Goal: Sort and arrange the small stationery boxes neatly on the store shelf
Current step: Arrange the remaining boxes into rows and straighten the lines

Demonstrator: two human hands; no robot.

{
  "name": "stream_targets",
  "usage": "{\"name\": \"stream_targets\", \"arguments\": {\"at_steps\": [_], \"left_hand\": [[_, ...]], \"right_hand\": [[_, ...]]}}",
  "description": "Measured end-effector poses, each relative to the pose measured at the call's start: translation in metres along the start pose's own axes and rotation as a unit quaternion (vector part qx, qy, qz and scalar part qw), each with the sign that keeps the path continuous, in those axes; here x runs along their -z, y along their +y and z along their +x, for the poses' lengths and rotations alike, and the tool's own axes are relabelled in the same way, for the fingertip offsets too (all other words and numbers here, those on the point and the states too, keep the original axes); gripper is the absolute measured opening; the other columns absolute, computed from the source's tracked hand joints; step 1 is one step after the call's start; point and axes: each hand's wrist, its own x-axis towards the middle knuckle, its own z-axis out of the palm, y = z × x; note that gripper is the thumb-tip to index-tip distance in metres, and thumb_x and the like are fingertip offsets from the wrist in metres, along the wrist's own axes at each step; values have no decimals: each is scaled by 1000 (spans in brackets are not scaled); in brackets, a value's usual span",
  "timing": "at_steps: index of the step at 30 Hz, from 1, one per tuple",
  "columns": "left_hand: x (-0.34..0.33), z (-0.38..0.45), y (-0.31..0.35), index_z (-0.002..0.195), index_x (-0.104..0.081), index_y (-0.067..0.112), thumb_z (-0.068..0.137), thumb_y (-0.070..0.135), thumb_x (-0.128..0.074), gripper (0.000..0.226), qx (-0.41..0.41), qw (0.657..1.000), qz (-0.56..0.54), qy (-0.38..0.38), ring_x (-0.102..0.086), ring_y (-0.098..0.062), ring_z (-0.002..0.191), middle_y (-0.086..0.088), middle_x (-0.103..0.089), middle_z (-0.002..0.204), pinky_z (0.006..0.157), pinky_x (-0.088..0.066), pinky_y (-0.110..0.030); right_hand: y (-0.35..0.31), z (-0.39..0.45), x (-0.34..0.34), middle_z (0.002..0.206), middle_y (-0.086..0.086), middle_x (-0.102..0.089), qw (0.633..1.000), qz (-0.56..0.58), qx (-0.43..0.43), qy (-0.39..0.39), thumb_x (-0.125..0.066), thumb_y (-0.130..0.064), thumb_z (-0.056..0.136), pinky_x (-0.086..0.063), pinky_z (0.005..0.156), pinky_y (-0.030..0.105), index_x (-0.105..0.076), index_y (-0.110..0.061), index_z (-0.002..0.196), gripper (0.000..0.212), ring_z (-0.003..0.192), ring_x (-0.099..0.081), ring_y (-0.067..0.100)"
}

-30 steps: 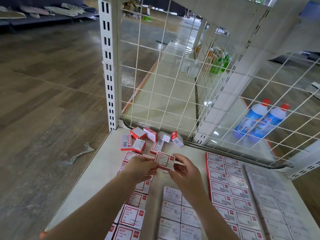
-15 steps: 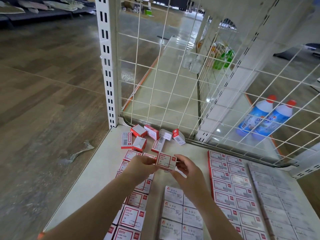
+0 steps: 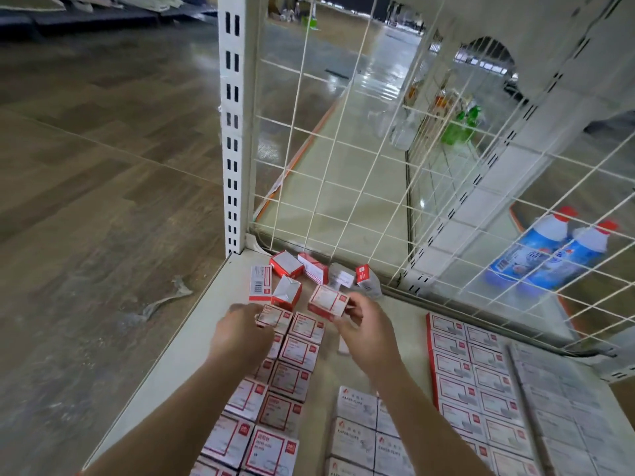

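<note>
Two hands split since 0.5 s ago — right hand alone now pinches the red box, lifted just above the rows' back end. Left hand dropped to the back box of the left row, fingers curled on it — prob. squaring it before the next placement.

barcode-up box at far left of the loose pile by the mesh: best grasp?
Judging by its pose, take the barcode box from above, pinching its two long side edges. It lies flat, barcode face up, so only those edges offer purchase. Its left side faces bare shelf; a tilted box crowds its right, so seat that finger carefully.
</note>
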Motion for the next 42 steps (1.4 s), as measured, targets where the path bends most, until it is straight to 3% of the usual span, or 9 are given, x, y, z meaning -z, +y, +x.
{"name": "stream_targets", "arguments": {"at_steps": [2, 5, 11, 22, 26, 30, 32, 34, 42], "left_hand": [[2, 2, -3, 131, -51, 16, 93, 15, -50, 38, 2, 1000, 1, -13, -51, -11, 97, -2, -50, 134, 63, -40, -11], [-3, 7, -8, 127, -52, 19, 93, 15, -48, 35, 27, 998, -14, -50, -51, -5, 79, 2, -58, 114, 46, -37, -10], [-9, 11, -14, 107, -59, 18, 90, 19, -51, 19, 48, 994, -52, -84, -64, -10, 74, 5, -64, 92, 54, -56, -21], [-3, 8, -15, 115, -59, 22, 94, 15, -44, 27, 39, 990, -76, -110, -60, -10, 73, 12, -58, 87, 45, -46, -13], [-2, 6, -15, 122, -57, 19, 95, 15, -44, 30, 32, 992, -67, -103, -57, -10, 79, 12, -53, 87, 51, -48, -14], [-1, 7, -15, 119, -58, 19, 94, 16, -45, 28, 34, 992, -66, -102, -57, -10, 76, 12, -55, 83, 56, -50, -17], [-1, 7, -14, 118, -58, 20, 94, 16, -46, 28, 36, 991, -71, -103, -58, -10, 79, 10, -57, 90, 55, -50, -16], [-2, 7, -13, 119, -58, 21, 94, 18, -46, 28, 37, 992, -68, -103, -59, -10, 80, 9, -58, 94, 53, -49, -15], [-1, 6, -14, 118, -58, 17, 93, 13, -43, 29, 33, 992, -76, -98, -57, -9, 77, 12, -53, 82, 62, -52, -19]], "right_hand": [[0, 13, -8, 107, -8, -61, 999, -45, -6, 6, -62, -15, 86, -43, 82, 16, -58, -20, 115, 29, 100, -57, 7], [-3, 28, -18, 104, -6, -61, 996, -90, -26, 10, -60, -14, 87, -42, 76, 19, -57, -18, 111, 24, 93, -56, 8], [-8, 43, -31, 102, -2, -63, 989, -145, -30, -24, -59, -14, 88, -45, 67, 22, -59, -16, 103, 14, 85, -55, 10], [-23, 47, -60, 96, -1, -66, 988, -131, -18, -78, -59, -18, 88, -52, 77, 32, -62, -12, 93, 8, 88, -61, 15], [-25, 50, -63, 96, 0, -66, 986, -132, -23, -104, -56, -17, 90, -50, 75, 28, -60, -14, 89, 5, 88, -61, 16], [-19, 51, -62, 92, -1, -61, 981, -143, -37, -122, -50, -19, 93, -37, 60, 20, -49, -27, 76, 19, 87, -57, 17], [-16, 49, -60, 107, 0, -61, 982, -134, -36, -126, -50, -17, 93, -43, 74, 23, -58, -25, 100, 13, 102, -57, 19], [-19, 47, -59, 127, 1, -55, 981, -142, -24, -128, -49, -13, 93, -40, 92, 28, -51, -17, 127, 34, 116, -52, 20], [-20, 52, -66, 119, 0, -58, 981, -137, -8, -135, -52, -11, 91, -41, 76, 22, -58, -19, 117, 27, 104, -56, 14]]}}
